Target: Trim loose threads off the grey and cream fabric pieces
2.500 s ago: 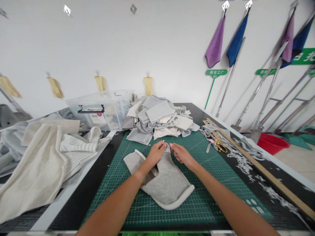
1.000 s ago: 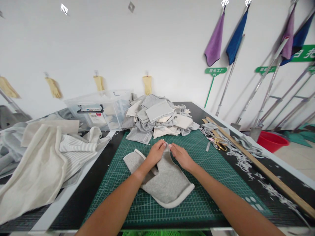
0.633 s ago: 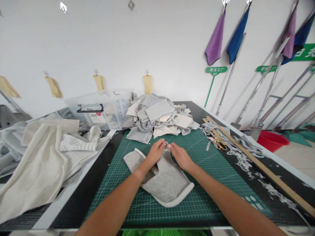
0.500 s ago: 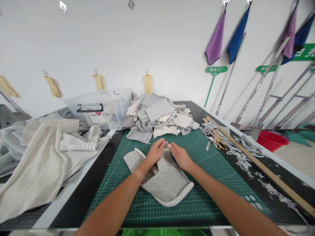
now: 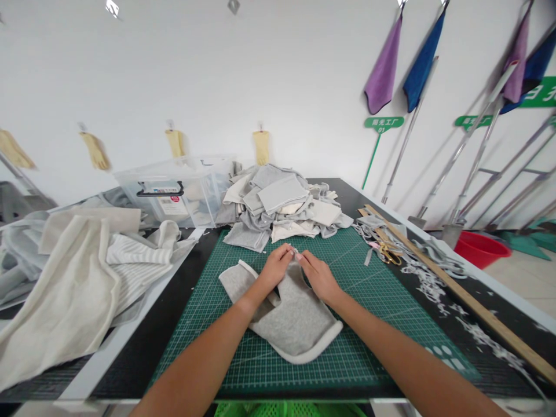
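Cloth pile [image 5: 284, 200] behind cutting mat [image 5: 356, 260]; storage box [image 5: 174, 194] left of pile; wooden strip [image 5: 460, 292] right of mat.

The right hand [image 5: 320, 277] is closer to the left hand [image 5: 277, 267] than in the earliest picture: its fingertips now come in against the pinched upper edge of the grey fabric piece [image 5: 295, 324], narrowing the small gap between the two sets of fingertips. The right hand is also turned a little, so more of its back shows and its curled lower fingers are less exposed. The top of the fabric between the hands looks more gathered, with a small pale bit at the fingertips. The head view is tipped slightly lower, and more of the green basket [image 5: 286, 410] shows below the near table edge [image 5: 121, 401].
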Demonstrator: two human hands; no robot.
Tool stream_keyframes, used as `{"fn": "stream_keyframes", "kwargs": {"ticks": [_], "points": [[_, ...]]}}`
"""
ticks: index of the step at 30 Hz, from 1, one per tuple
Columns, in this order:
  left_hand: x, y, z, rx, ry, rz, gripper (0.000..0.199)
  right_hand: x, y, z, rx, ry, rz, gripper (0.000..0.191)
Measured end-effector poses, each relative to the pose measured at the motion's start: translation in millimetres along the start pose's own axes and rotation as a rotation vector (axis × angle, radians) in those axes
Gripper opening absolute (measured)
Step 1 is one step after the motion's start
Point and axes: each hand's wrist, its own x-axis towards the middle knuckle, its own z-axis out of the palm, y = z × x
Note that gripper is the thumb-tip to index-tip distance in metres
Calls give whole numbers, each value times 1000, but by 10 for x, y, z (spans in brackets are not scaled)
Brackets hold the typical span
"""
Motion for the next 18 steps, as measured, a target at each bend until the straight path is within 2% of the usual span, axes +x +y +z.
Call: {"fn": "stream_keyframes", "kwargs": {"ticks": [18], "points": [[-5,-6,3,-31,-16,-18,23,-63,-78,28,-169,-4,-9,38]]}}
